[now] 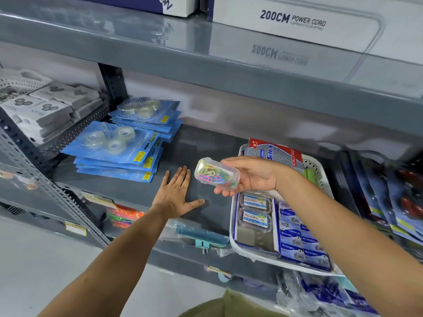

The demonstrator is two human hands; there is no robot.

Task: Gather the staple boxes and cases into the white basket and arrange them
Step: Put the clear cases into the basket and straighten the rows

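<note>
— Right, report on both hands, taking the white basket point(235, 239) as your reference.

— My right hand point(254, 177) is raised over the basket's far-left corner, fingers closed around a clear plastic case point(217, 174) of coloured paper clips. The case lies tilted on its side in my grip, its free end pointing away from the basket to the left.

— And the left?

— My left hand point(177, 195) lies flat on the grey shelf point(201, 143), palm down, fingers spread apart, holding nothing. It sits just left of the basket, not touching it.

— Contents of the basket?

— Two clear lidded cases point(255, 210) with blue-and-white labels lie one behind the other in the left half. Blue staple boxes point(297, 239) are packed in rows along the right half, touching one another. A grey packet with red trim point(274, 152) leans at the far end. Something green shows beside it; I cannot tell what.

— Surroundings?

— Left of the basket, well apart, blue tape packs point(119, 147) lie in two stacks. Right of it, hanging blister cards point(389, 197), blurred. Above, a white box point(297, 21) marked "200CM POWER CORD".
</note>
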